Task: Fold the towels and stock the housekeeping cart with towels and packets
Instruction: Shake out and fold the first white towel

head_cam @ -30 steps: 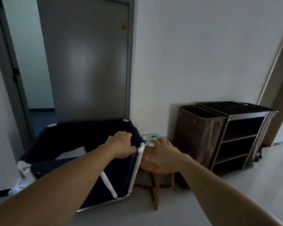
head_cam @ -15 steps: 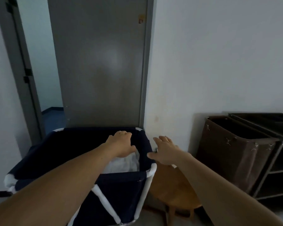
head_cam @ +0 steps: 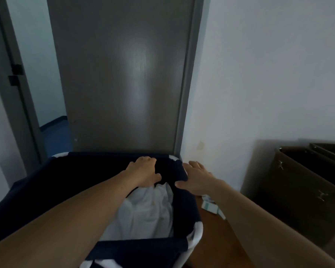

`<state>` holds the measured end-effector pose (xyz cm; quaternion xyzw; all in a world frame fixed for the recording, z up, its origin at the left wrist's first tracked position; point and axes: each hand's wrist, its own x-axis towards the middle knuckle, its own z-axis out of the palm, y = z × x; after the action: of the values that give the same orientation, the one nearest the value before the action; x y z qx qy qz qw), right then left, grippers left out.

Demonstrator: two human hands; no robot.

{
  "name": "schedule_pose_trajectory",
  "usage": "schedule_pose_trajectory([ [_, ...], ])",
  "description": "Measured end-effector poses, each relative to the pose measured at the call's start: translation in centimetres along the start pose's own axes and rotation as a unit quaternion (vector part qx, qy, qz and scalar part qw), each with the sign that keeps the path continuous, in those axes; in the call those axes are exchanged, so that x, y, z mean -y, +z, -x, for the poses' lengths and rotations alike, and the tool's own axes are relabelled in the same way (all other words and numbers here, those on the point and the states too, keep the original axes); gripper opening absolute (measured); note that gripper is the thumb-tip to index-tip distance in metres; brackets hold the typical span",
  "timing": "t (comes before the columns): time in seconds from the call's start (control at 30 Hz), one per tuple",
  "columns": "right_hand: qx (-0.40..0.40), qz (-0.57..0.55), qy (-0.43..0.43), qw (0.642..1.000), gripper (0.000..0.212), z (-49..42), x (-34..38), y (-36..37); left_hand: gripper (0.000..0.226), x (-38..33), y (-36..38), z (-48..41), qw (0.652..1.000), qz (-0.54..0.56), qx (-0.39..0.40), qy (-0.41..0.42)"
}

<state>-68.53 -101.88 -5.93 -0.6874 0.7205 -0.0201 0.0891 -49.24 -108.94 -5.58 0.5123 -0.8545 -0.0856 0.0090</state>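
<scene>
The towels (head_cam: 149, 209) lay in the hamper (head_cam: 46, 190), at its right end, directly under and just near of the left hand (head_cam: 143, 172). That hand hung over the heap with its back up, fingers bent loosely downward and thumb stuck out to the right; nothing showed in its grasp. The right hand (head_cam: 196, 176) was apart from it, to the right, over the hamper's right rim, fingers straight and spread, holding nothing. Whether it touched the rim could not be told.

The towels were white, crumpled into a soft, unfolded heap with long creases, bright against the dark cloth round them. The left forearm crossed over their left side and hid part of them.

The packets (head_cam: 208, 206) lay on the table (head_cam: 207, 248) just right of the hamper, under the right wrist, which covered some of them. Those in sight were small and white with pale teal bands.

The hamper was navy cloth on a white frame, which showed at its corners. The table was brown wood and stood close against it. The cart (head_cam: 298, 190) stood at the right edge against the wall (head_cam: 269, 74), a brown bag with metal hooks on its near side. Beyond the hamper was a grey door (head_cam: 124, 74), and left of that an opening (head_cam: 37, 74) with blue floor.
</scene>
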Motion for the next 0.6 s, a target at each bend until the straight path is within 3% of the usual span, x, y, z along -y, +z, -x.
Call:
schedule_pose_trajectory([
  [0.2, -0.007, -0.017, 0.006, 1.000, 0.077, -8.8, 0.1, -0.5, 0.070, 3.9, 0.1, -8.5, 1.000, 0.006, 0.023, 0.004],
  [0.6, 0.094, -0.038, -0.029, 0.994, 0.090, -25.5, -5.0, 4.6, 0.070, 5.8, 5.3, -22.6, 0.996, 0.014, 0.081, -0.044],
])
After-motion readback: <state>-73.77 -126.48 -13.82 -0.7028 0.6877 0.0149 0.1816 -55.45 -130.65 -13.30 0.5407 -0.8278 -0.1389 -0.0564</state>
